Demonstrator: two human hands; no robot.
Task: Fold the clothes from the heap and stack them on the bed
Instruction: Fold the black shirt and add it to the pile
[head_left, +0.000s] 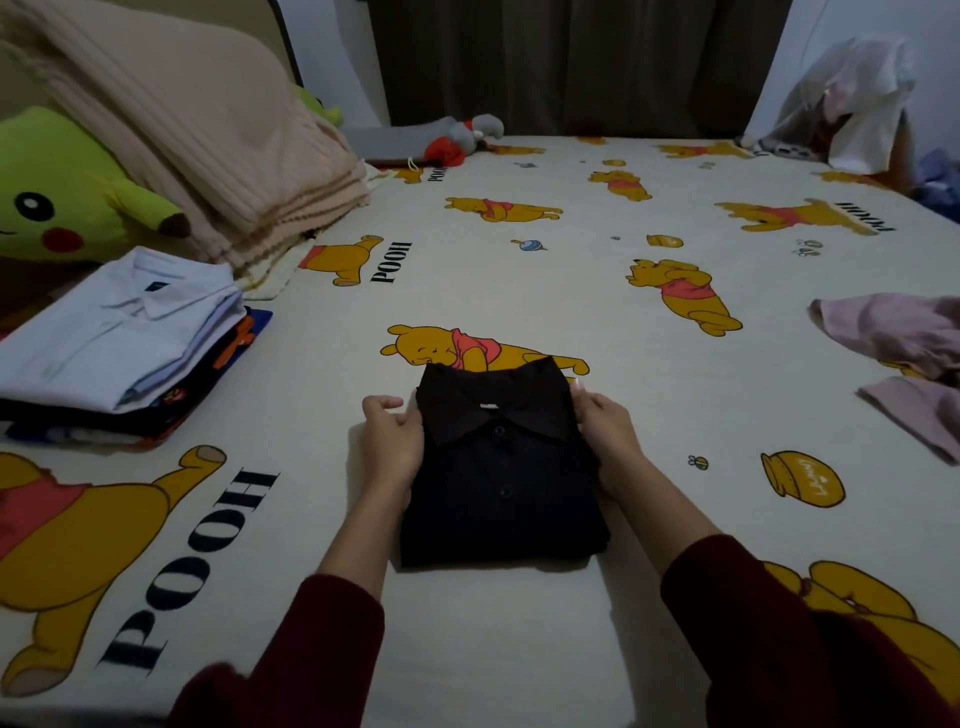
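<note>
The bed (597, 291), spread with one cream sheet printed with yellow bears, is used as the working surface, and everything else is laid upon it. Against the headboard side at the left, one thick beige blanket (171, 135) is kept folded, presumably so that the middle of the bed is left free for folding. Beside it one green plush toy (57, 192) is seen, and one grey and red soft toy (457, 137) is lying at the far edge.

One stack of folded clothes (119, 348) is placed at the left, well apart from the work; a white collared shirt lies on top, and at least four layers can be made out beneath it, though an exact count cannot be given. The heap, it is judged, is what remains at the right: pink garments (904, 353) are left crumpled there, two pieces as far as can be told, and one pale bundle (852, 88) is seen at the far right corner.

One black shirt (501, 467) is lying flat in the middle of the bed, already folded into a rectangle with collar up and two buttons showing. It is held at both sides: the left hand (392, 441) and the right hand (605, 441) are each curled round an edge, fingers tucked under, so each grip is closed on the shirt. Such a hold is judged to suit lifting the fold whole, without its coming undone, toward the stack.
</note>
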